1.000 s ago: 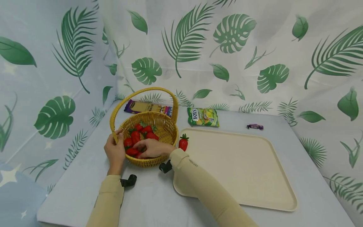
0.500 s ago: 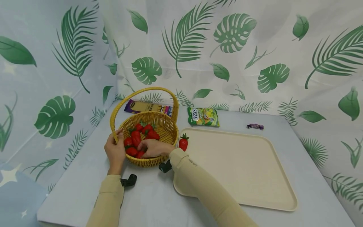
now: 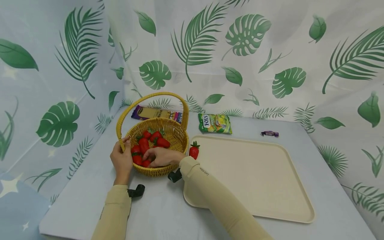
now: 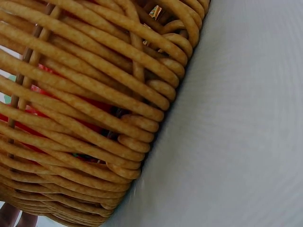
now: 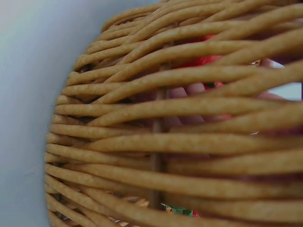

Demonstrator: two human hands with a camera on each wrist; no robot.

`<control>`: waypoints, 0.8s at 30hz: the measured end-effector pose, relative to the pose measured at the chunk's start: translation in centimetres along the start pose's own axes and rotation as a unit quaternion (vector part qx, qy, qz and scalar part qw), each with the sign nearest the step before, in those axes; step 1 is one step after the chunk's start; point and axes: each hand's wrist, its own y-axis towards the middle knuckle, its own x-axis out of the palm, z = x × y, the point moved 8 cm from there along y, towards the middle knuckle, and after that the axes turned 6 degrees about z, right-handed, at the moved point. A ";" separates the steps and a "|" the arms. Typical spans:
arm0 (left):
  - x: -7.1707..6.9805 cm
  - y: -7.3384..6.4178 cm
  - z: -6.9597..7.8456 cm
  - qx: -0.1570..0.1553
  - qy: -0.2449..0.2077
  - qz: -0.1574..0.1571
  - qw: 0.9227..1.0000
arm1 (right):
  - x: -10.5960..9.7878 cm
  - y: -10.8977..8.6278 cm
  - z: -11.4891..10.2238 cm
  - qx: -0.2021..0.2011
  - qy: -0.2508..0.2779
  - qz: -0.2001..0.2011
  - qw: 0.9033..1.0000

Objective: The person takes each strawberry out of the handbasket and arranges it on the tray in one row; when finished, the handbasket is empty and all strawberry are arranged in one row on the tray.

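Head view: I get both hands at the basket. The strawberries sit inside it, mostly toward its left and front; my right hand covers some, so no count from me. The far packet is partly hidden behind the basket and its handle. A lone strawberry is at the left edge of the tray, its lower end meeting my right sleeve; can't tell if it touches the basket. Both sleeves run off the bottom of frame. Left hand comes up nearly straight, fingers and thumb gripping the handle's foot at the rim. Right forearm slants in across the tray, wrist over the basket's right rim, hand bent down, fingers curled among the strawberries. Fingertips are buried; can't tell whether they pinch one. Candy bag and wrapped candy lie behind the tray on the worktop.

Left wrist view: basket weave fills the left, red showing through gaps. Only a dark bit of fingers at the bottom corner, grip unreadable.

Right wrist view: weave again, blurred close up. Fingers show in slices behind it, next to red; can't tell pinching or just touching.
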 end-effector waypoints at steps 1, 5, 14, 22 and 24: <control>0.0 0.0 0.0 -0.001 0.000 0.000 1.000 | 0.0 0.0 0.0 0.000 0.006 -0.003 1.000; 0.0 -0.1 -0.1 -0.002 -0.004 0.001 1.000 | 0.1 0.0 -0.2 -0.011 0.007 -0.015 1.000; 0.0 0.1 -0.2 -0.001 -0.008 0.003 1.000 | 0.2 0.1 -0.4 -0.027 -0.007 -0.022 0.999; 0.0 0.0 -0.5 -0.002 -0.007 -0.002 1.000 | -1.0 -0.7 -1.3 -0.093 -0.041 0.059 0.993; 0.1 0.1 -0.4 0.003 -0.006 -0.002 1.000 | -1.5 -1.3 -1.6 -0.101 -0.028 0.079 0.991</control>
